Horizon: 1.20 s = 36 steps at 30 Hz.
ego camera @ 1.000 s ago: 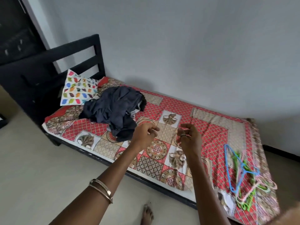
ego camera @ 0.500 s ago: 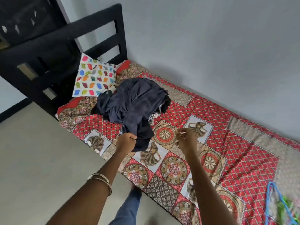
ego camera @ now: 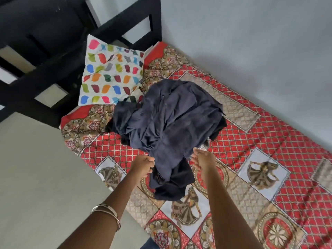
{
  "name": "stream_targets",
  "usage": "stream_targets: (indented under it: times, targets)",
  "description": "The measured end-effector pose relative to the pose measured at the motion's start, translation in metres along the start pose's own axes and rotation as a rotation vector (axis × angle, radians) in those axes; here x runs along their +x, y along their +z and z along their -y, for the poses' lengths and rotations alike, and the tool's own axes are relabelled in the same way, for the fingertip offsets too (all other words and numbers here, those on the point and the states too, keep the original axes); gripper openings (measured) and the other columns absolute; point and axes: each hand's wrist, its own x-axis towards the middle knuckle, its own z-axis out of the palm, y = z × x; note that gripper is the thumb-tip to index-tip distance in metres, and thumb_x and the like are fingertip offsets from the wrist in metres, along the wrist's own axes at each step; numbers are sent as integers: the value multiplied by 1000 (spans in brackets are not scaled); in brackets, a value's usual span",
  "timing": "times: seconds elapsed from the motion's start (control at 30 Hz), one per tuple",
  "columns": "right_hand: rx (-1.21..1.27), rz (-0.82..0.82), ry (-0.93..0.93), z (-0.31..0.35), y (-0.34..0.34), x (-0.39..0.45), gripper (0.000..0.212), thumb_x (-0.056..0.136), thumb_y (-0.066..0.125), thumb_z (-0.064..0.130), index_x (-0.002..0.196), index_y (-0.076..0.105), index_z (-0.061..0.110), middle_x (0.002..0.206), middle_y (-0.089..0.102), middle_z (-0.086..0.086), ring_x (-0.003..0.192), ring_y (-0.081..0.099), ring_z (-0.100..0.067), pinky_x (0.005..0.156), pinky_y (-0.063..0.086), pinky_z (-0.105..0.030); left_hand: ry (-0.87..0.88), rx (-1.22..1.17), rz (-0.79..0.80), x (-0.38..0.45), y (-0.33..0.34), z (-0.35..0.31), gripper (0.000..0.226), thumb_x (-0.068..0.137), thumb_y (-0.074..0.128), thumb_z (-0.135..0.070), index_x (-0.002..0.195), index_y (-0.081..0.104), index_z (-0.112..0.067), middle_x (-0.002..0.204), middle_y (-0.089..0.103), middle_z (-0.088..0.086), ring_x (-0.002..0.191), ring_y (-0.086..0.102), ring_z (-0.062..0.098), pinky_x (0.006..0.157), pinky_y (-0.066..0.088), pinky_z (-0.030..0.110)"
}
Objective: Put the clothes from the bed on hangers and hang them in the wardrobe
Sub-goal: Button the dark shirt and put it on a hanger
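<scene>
Fingers of both hands are curled in at the near edge of the heap of dark clothes (ego camera: 168,126): the left hand (ego camera: 142,166) is bunched at the heap's left lower edge, knuckles up, and looks to be pinching a fold of the navy cloth, though the fingertips themselves are tucked out of sight; the right hand (ego camera: 202,158) is closed at the right lower edge with its fingertips against the fabric, and whether it has a real hold I cannot tell for sure. The heap lies on the bed (ego camera: 269,133), on the red patterned cover, just below the spotted pillow (ego camera: 111,74) and the black headboard (ego camera: 53,56). What matters for the lift is that the clothes lie straight ahead of the fingers and away from the person, toward the pillow, with a tongue of dark cloth trailing back between the two wrists. The heap runs longer from pillow to near edge than across, so the hands sit at one short end, one on each side of that tongue. Both hands are about equally near; neither has to reach. I would judge that a pull upward and back toward the body would draw the top garment off the rest, provided both hands hold the same piece. No hangers or wardrobe show from here.
</scene>
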Motion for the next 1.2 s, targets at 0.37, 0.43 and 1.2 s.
stream_targets:
  times: [0.37,0.43,1.2]
  targets:
    - [198,-194,-113,43,63,54,17,79,58,-5,94,57,3,82,60,-8,66,53,-21,59,45,-34,264,-156,-55,59,-4,-74,18,93,59,-19,102,69,-7,78,68,3,59,61,8,50,42,18]
    - [81,-131,-475,44,62,31,24,77,55,0,99,60,7,91,65,-5,80,59,-21,72,48,-33,326,-160,-48,58,2,-94,14,91,62,-28,89,70,-17,77,67,2,60,61,6,56,48,25]
    - [-625,52,-354,134,17,1,71,71,75,59,113,59,5,110,65,-10,101,61,-27,77,44,-31,853,752,518,-84,42,-95,15,100,41,-14,85,41,-16,70,49,7,61,49,25,57,36,35]
